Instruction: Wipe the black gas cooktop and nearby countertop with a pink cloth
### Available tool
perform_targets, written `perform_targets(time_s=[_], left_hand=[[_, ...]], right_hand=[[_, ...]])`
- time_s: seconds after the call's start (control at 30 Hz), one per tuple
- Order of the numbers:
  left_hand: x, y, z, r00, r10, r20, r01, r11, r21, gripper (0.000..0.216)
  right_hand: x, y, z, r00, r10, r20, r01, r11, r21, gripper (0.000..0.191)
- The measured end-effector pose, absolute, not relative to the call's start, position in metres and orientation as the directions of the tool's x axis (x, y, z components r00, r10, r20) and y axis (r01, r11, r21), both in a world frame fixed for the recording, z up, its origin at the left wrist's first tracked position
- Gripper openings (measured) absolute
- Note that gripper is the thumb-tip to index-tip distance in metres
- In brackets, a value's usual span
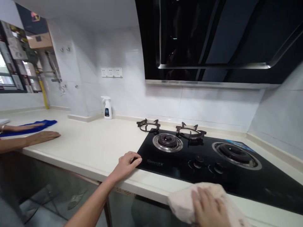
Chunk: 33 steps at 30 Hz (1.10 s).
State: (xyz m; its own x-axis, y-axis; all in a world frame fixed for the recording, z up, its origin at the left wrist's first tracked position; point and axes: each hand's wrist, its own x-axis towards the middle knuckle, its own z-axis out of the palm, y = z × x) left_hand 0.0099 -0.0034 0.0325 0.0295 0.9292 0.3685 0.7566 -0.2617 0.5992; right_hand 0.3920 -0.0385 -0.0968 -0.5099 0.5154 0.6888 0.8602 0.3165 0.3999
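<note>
My left hand (127, 164) rests on the pale countertop (104, 142) at the front left corner of the black gas cooktop (165, 170). Its thumb stands apart from the bent fingers, and I make out nothing held. At the lower right, my right hand (209, 208) has a whitish, stained cloth (182, 201) under its fingers, at the counter's front edge by the cooktop. Part of this hand is cut off by the frame and slightly blurred. Two black pan supports, one left (149, 126) and one right (191, 131), are off the burners, toward the back.
On the left, another person's hands (44, 137) lie on the counter, one on a blue cloth (48, 123). A white spray bottle (107, 108) stands by the wall below sockets (111, 72). A black range hood (213, 41) overhangs the cooktop. Two knobs (198, 161) project near its front.
</note>
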Motion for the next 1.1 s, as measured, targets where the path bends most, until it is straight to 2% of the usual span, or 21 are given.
perform_targets(time_s=[0.13,0.33,0.47,0.67,0.8,0.97,1.1], left_hand=[[0.005,-0.004,0.031,0.007,0.934,0.357,0.698,-0.260,0.667,0.045],[0.000,-0.002,0.025,0.011,0.944,0.329,0.639,-0.259,0.724,0.048],[-0.001,-0.001,0.026,0.070,0.949,0.306,0.675,-0.271,0.686,0.046],[-0.006,0.000,0.029,0.165,0.944,0.287,0.710,-0.316,0.630,0.045],[-0.005,-0.001,0.028,0.141,0.943,0.300,0.725,-0.305,0.617,0.043],[-0.006,0.000,0.025,0.090,0.942,0.322,0.700,-0.290,0.653,0.045],[-0.007,0.000,0.023,0.072,0.954,0.292,0.674,-0.262,0.690,0.047]], right_hand=[[0.276,-0.031,-0.078,-0.555,0.512,0.655,0.820,0.466,0.332,0.038],[0.162,-0.028,-0.047,-0.673,0.540,0.506,0.738,0.545,0.399,0.035],[0.125,-0.027,-0.033,-0.698,0.574,0.427,0.711,0.628,0.318,0.032],[0.119,-0.026,-0.042,-0.652,0.568,0.503,0.722,0.667,0.182,0.036],[0.126,-0.026,-0.052,-0.671,0.481,0.565,0.698,0.667,0.260,0.040],[0.133,-0.022,-0.056,-0.668,0.432,0.606,0.681,0.684,0.264,0.040],[0.171,-0.025,-0.058,-0.691,0.328,0.644,0.672,0.620,0.405,0.047]])
